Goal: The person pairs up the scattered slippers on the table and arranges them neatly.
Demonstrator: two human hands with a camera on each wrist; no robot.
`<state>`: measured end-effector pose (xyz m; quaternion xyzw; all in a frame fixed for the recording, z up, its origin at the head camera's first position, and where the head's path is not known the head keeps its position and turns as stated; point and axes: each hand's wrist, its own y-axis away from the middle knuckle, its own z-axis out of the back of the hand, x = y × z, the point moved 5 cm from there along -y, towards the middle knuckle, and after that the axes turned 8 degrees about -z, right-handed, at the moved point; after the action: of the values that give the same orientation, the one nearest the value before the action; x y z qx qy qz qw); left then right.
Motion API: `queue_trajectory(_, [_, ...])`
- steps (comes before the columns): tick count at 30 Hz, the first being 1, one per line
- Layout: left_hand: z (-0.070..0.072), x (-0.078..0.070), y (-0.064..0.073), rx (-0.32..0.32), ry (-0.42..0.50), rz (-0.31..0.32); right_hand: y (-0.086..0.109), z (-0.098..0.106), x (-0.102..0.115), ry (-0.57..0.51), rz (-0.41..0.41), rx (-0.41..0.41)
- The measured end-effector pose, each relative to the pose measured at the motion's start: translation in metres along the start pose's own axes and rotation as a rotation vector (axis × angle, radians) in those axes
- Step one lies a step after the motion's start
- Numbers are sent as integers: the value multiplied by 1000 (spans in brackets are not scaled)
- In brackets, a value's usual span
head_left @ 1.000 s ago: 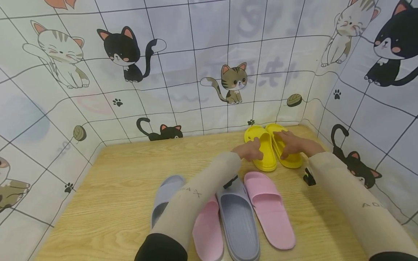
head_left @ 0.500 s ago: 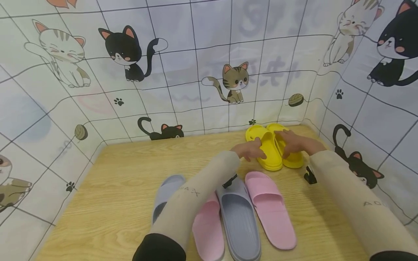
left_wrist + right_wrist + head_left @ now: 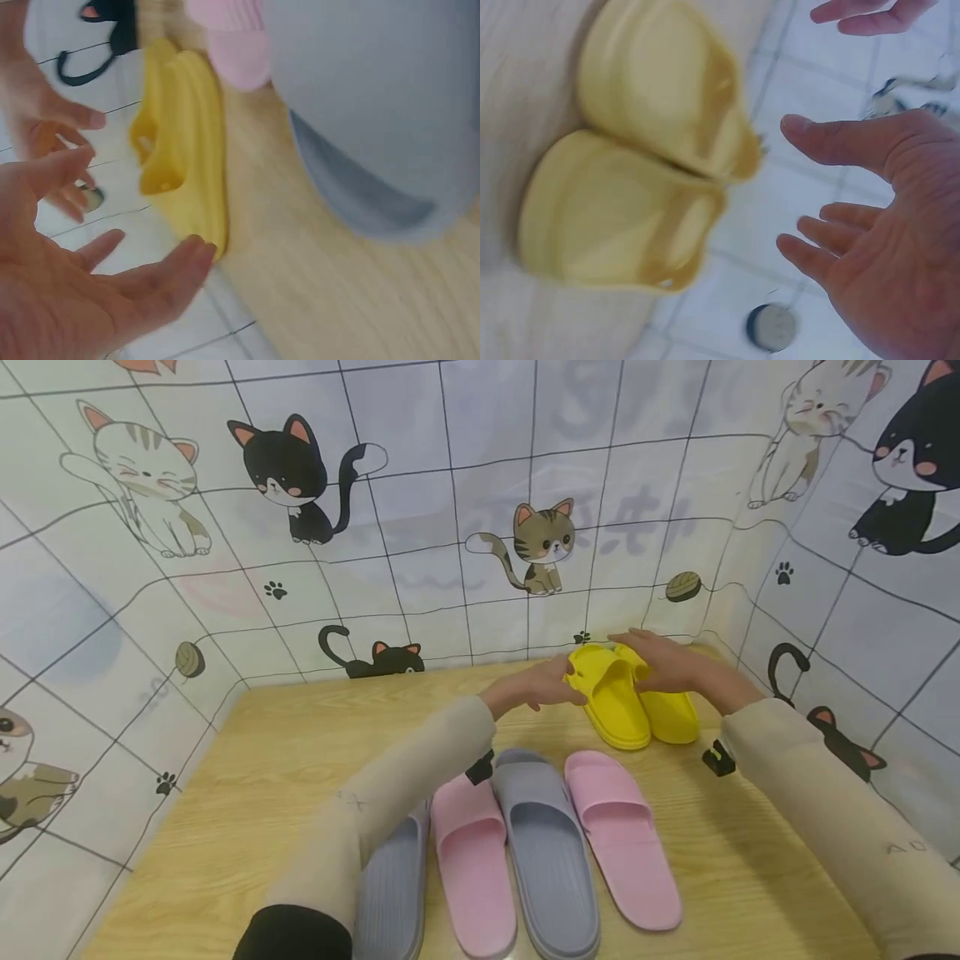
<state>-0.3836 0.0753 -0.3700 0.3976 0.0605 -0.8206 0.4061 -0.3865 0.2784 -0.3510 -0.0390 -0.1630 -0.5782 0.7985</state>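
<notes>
A pair of yellow slippers, the left one (image 3: pixel 621 712) and the right one (image 3: pixel 672 717), stands side by side by the back wall, heels toward me. My left hand (image 3: pixel 542 683) is at the left slipper's toe end, fingers extended and holding nothing. In the left wrist view its fingertips overlap the toe; whether they touch it I cannot tell. Above the right slipper's front, partly covering it, is my right hand (image 3: pixel 666 662), fingers spread. The right wrist view shows this hand (image 3: pixel 900 247) apart from both slippers (image 3: pixel 622 217).
Nearer me lie a grey slipper (image 3: pixel 551 877), a pink slipper (image 3: pixel 474 868), another pink slipper (image 3: pixel 630 852) and a grey slipper (image 3: pixel 393 885) partly under my left sleeve. They rest on a wood-grain surface (image 3: pixel 285 760). Cat-patterned walls (image 3: pixel 420 527) enclose the back and sides.
The left yellow slipper's heel has shifted right, closing the gap to its mate. Since then my left hand has moved left and my right hand has risen away from the slippers.
</notes>
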Motion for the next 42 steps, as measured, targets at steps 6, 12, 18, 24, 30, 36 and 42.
queue_trajectory(6, [31,14,49,-59,-106,-35,21,12,47,11,73,-16])
queue_trajectory(12, [48,28,100,-134,-77,-98,51,2,74,-26,158,24])
queue_trajectory(18, [45,46,145,-193,7,-158,79,-19,84,-99,190,56])
queue_trajectory(24, [30,63,172,-231,-6,-232,91,-43,85,-203,177,184])
queue_trajectory(30, [6,79,175,-100,12,-259,90,-58,88,-247,196,285])
queue_trajectory(36, [-9,83,176,35,-114,-173,85,-68,93,-197,126,332])
queue_trajectory(42, [-22,77,186,104,-237,-28,83,-80,93,-142,51,389])
